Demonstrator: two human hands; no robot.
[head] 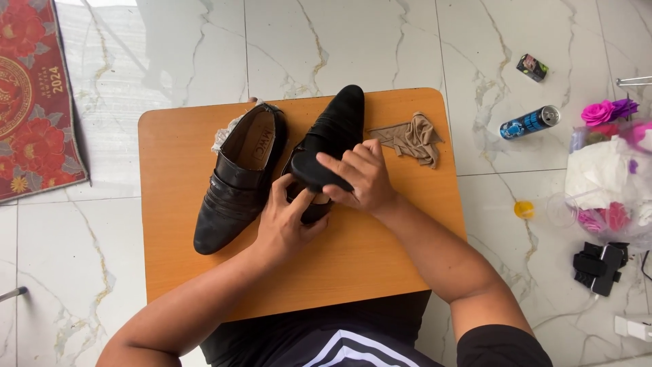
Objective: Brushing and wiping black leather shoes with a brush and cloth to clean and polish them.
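- Two black shoes lie mid-frame on your bench (380, 258); the right shoe (336, 129) runs toe-up toward the top edge, tilted slightly right.
- Your left hand (285, 224) grips its heel, fingers curled.
- Your right hand (360, 178) presses a black brush (316, 170) on it.
- The left shoe (238, 183) points toe-down, lower left.
- A blue can (530, 122) lies on the floor, upper right.

— What sort of place is this?
— A home, by the look: a white marble-tiled floor (136, 54) around a small wooden surface (176, 204).
— Anything else?
— A red floral mat (34, 95) left of that surface; drink cans (530, 122) and artificial flowers (604, 112) right of it.
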